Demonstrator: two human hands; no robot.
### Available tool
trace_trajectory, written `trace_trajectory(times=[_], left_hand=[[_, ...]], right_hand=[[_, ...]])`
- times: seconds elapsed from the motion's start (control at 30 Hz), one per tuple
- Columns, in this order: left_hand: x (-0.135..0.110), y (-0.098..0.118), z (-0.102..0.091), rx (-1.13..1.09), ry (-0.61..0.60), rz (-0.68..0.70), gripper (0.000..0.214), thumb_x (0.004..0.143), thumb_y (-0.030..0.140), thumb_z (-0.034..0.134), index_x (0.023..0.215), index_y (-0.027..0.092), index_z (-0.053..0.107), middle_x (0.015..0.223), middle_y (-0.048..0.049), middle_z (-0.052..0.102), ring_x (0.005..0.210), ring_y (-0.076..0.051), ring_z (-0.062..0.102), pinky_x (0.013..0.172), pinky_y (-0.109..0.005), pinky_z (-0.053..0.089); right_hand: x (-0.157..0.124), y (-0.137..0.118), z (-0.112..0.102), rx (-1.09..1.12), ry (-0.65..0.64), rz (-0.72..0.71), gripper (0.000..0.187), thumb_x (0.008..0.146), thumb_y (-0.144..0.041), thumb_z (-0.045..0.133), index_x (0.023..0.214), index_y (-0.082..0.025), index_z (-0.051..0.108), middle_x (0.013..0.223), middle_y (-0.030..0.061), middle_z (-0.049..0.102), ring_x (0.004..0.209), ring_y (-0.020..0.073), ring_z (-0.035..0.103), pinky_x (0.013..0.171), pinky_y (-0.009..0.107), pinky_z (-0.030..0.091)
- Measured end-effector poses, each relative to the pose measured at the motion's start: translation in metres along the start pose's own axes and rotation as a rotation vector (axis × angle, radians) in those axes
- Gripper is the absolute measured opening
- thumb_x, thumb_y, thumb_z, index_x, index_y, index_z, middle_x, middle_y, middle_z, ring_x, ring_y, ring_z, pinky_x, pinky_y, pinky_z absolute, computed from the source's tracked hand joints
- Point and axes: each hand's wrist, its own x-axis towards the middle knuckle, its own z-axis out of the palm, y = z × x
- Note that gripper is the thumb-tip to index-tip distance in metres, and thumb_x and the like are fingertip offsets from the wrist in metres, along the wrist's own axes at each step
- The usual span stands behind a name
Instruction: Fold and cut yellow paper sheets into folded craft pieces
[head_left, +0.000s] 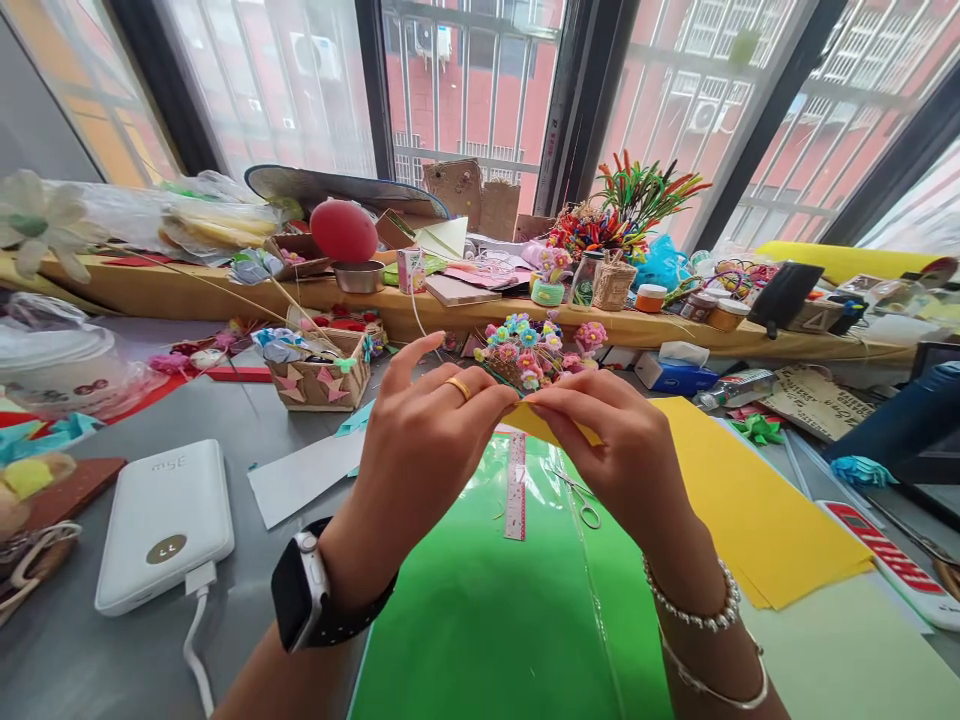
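My left hand (431, 435) is raised over the work area, thumb and fingers pinched together and the index finger lifted. Fingertip to fingertip with it, my right hand (611, 430) pinches at the same spot. Whatever sits between them is too small and covered to name; a thin greenish edge shows by the left fingers. Below lies a green mat (480, 620) bearing a pink-edged ruler (516, 490) and small scissors (589, 512). Yellow paper sheets (742, 500) extend beside and behind my right hand.
A white power bank (169, 525) with a cable and a white paper strip (304, 480) lie left. Behind them stands a cardboard box (319, 385). Colourful small flowers (525, 345) sit beyond my hands. A crowded ledge (465, 312) runs below the windows; a bottle (739, 388) lies right.
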Motion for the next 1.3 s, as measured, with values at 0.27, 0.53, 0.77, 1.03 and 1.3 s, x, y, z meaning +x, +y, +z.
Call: trace_trajectory(times=[0.27, 0.53, 0.77, 1.03, 1.3], left_hand=[[0.0, 0.0, -0.004, -0.02, 0.001, -0.018, 0.011, 0.078, 0.022, 0.053, 0.075, 0.024, 0.063, 0.067, 0.0046, 0.066, 0.061, -0.012, 0.059, 0.093, -0.039, 0.033], [-0.003, -0.007, -0.01, 0.008, -0.021, -0.043, 0.01, 0.078, 0.024, 0.053, 0.076, 0.025, 0.062, 0.068, 0.0047, 0.067, 0.061, -0.014, 0.059, 0.095, -0.042, 0.031], [-0.001, -0.001, -0.005, 0.009, -0.016, -0.036, 0.01, 0.077, 0.025, 0.054, 0.074, 0.024, 0.063, 0.067, 0.0042, 0.067, 0.059, -0.013, 0.059, 0.093, -0.041, 0.032], [-0.004, -0.011, -0.007, 0.033, 0.001, -0.066, 0.009, 0.077, 0.025, 0.054, 0.076, 0.026, 0.063, 0.069, 0.005, 0.068, 0.06, -0.014, 0.059, 0.094, -0.04, 0.031], [-0.003, -0.009, -0.001, 0.046, -0.026, -0.064, 0.013, 0.078, 0.027, 0.051, 0.074, 0.025, 0.064, 0.067, 0.0033, 0.068, 0.058, -0.014, 0.059, 0.093, -0.042, 0.032]], right_hand=[[-0.001, -0.005, -0.001, -0.016, 0.033, -0.033, 0.013, 0.08, -0.02, 0.051, 0.082, -0.018, 0.064, 0.076, 0.0037, 0.064, 0.074, 0.0163, 0.056, 0.07, 0.031, 0.044], [-0.002, 0.006, -0.009, -0.068, 0.083, -0.001, 0.013, 0.079, -0.018, 0.052, 0.084, -0.02, 0.064, 0.08, 0.0028, 0.066, 0.079, 0.0163, 0.058, 0.072, 0.032, 0.042], [-0.001, 0.002, -0.003, -0.111, 0.05, -0.09, 0.013, 0.08, -0.019, 0.052, 0.083, -0.021, 0.064, 0.081, 0.0015, 0.067, 0.077, 0.0161, 0.058, 0.074, 0.033, 0.04], [-0.003, 0.019, -0.013, -0.139, 0.094, 0.014, 0.014, 0.079, -0.021, 0.052, 0.084, -0.022, 0.065, 0.082, 0.0014, 0.067, 0.079, 0.0168, 0.059, 0.073, 0.034, 0.039], [-0.005, 0.038, -0.019, -0.202, 0.127, 0.094, 0.013, 0.078, -0.021, 0.053, 0.083, -0.022, 0.065, 0.08, 0.0023, 0.066, 0.079, 0.0183, 0.059, 0.071, 0.034, 0.041]])
